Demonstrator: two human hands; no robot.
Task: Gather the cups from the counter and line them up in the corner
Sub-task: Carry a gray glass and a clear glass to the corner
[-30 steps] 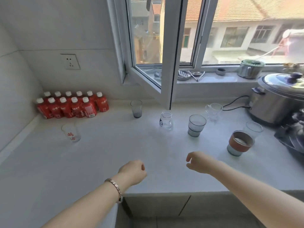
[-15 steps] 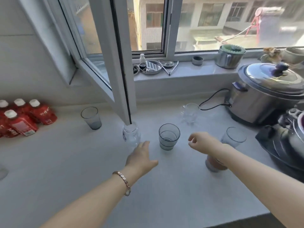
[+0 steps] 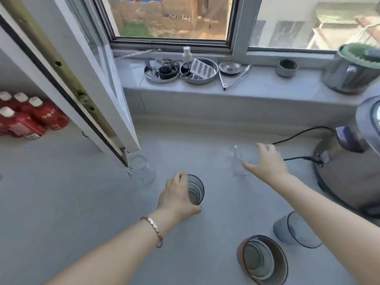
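Red bottles (image 3: 30,118) stood at the worktop's (image 3: 61,202) far left edge, white caps up; white script on the labels was too blurred to read. The open window sash (image 3: 67,83) hung over the worktop, its lower corner just above a clear glass jar (image 3: 141,169) standing upright, mouth up.

Left hand (image 3: 176,198), bracelet (image 3: 153,229) on the wrist, was wrapped around a smoky grey glass (image 3: 195,190) near the worktop's middle; fingers over the far rim, thumb at the base. Glass upright, long axis vertical, mouth up, no print visible.

Right hand (image 3: 265,163) was curled around a clear cup (image 3: 242,159) toward the back edge, gripping its right side; cup roughly upright but smeared by motion blur.

Near the front edge stood a brown-banded cup (image 3: 261,260), mouth up, and just beside it a ribbed grey glass (image 3: 296,229), partly hidden by the right forearm. A steel cooker (image 3: 349,171) sat at the right edge, black cord (image 3: 298,134) trailing along the back.
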